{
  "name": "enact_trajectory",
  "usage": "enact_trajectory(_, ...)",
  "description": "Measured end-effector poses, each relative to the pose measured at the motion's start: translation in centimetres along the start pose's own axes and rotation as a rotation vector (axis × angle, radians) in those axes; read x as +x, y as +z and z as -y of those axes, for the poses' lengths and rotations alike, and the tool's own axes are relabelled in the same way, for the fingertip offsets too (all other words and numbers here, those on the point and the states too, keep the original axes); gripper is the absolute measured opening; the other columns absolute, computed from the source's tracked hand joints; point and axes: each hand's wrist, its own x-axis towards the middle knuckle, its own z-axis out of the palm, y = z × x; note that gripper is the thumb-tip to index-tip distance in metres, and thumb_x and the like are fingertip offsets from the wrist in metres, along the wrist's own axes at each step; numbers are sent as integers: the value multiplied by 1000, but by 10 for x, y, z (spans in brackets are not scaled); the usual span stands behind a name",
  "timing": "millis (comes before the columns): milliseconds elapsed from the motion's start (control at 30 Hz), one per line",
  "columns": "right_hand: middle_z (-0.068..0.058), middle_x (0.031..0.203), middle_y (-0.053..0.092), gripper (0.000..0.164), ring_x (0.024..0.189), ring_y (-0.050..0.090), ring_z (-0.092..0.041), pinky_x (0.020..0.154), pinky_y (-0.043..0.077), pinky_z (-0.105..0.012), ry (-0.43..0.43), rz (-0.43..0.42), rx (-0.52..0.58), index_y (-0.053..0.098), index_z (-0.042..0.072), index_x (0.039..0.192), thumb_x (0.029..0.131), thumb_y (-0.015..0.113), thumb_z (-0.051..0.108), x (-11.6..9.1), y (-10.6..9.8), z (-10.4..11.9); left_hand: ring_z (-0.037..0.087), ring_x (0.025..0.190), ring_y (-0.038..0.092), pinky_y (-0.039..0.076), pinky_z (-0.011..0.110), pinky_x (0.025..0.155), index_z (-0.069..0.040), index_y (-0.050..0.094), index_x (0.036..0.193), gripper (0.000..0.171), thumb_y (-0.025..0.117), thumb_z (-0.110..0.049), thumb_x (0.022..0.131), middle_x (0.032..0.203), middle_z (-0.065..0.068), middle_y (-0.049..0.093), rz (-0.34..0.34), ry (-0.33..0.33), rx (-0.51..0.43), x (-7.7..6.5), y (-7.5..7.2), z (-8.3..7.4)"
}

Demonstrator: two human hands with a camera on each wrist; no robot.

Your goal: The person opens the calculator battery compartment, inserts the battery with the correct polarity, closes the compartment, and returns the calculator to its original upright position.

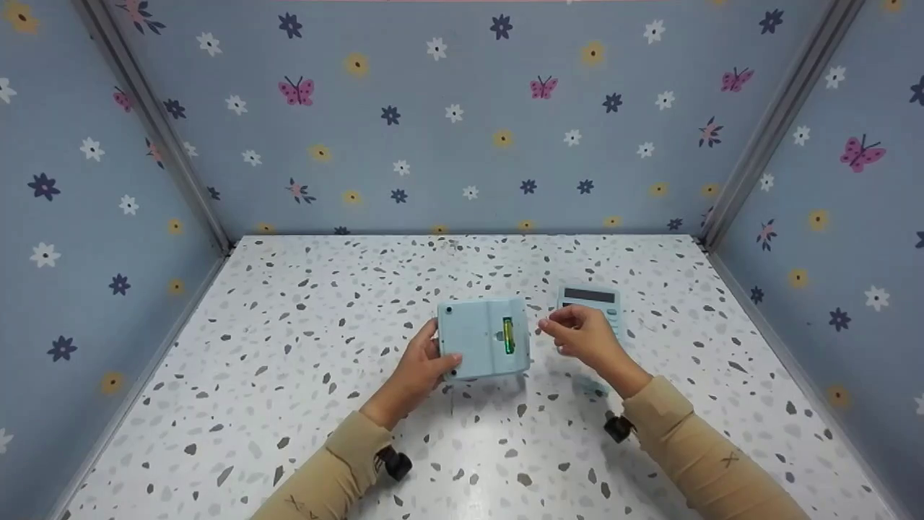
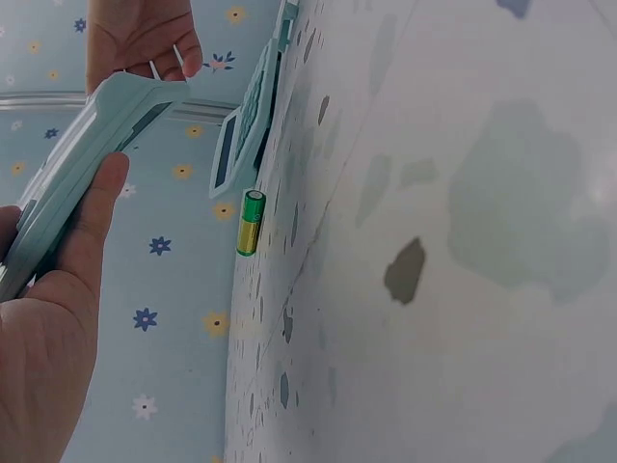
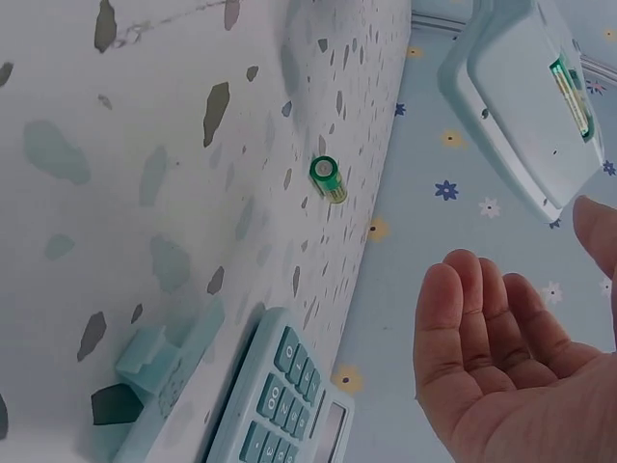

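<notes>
My left hand grips the left side of a pale blue calculator, thumb over its back and fingers underneath. The back faces up, with a green-and-gold battery lying in its uncovered slot. To the right, my right hand hovers just off the calculator's edge. Its fingers are loosely bent and its thumb stands apart in the right wrist view, with nothing between them. Both wrist views show another battery on the table; the head view does not show it.
A second pale blue calculator lies keys up on the speckled table, partly hidden behind my right hand. Nearer me is a small pale blue plastic cover. Flower-patterned panels rise at the back and both sides.
</notes>
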Motion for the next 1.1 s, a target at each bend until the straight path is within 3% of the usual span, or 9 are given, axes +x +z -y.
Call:
enact_trajectory(133, -11, 113, 74, 37, 106, 72, -36, 93, 67, -46, -1, -7, -13, 72, 1, 125, 102, 78, 30, -1, -4, -4, 39, 147, 55, 56, 49, 114, -7, 16, 172, 81, 58, 4, 103, 166, 30, 44, 1, -7, -4, 0, 0, 0)
enact_trajectory(233, -14, 114, 74, 37, 105, 73, -35, 95, 67, -48, -14, -9, -37, 72, 0, 125, 102, 78, 28, -2, -7, -9, 41, 149, 53, 55, 50, 115, -8, 15, 172, 82, 58, 4, 103, 168, 30, 43, 1, -14, -5, 0, -1, 0)
enact_trajectory(467, -15, 114, 73, 41, 97, 69, -17, 86, 67, -38, -25, -21, -110, 71, -4, 126, 100, 81, 26, -5, -16, -19, 43, 150, 52, 54, 51, 116, -9, 16, 173, 82, 58, 3, 104, 168, 28, 43, -19, -23, 10, -1, -2, 1)
enact_trajectory(667, -16, 113, 72, 40, 98, 68, -19, 89, 67, -43, -29, -16, -142, 73, -3, 126, 99, 81, 25, -6, -25, -26, 44, 152, 50, 53, 50, 118, -11, 15, 174, 84, 58, 3, 103, 170, 27, 41, -18, -34, 2, -2, -1, 1)
enact_trajectory(900, -17, 113, 73, 40, 100, 67, -22, 77, 61, -26, -30, -42, -190, 75, -4, 124, 98, 82, 25, -6, -33, -28, 43, 151, 52, 54, 48, 116, -10, 13, 174, 85, 58, 3, 104, 169, 29, 41, -18, -26, -7, -1, -2, 0)
enact_trajectory(1100, -14, 109, 74, 37, 98, 66, -22, 75, 56, -26, -29, -34, -234, 76, -4, 120, 96, 84, 24, -7, -39, -31, 42, 150, 52, 54, 50, 117, -8, 12, 173, 85, 60, 2, 103, 168, 30, 42, -9, -20, -7, -1, -2, 1)
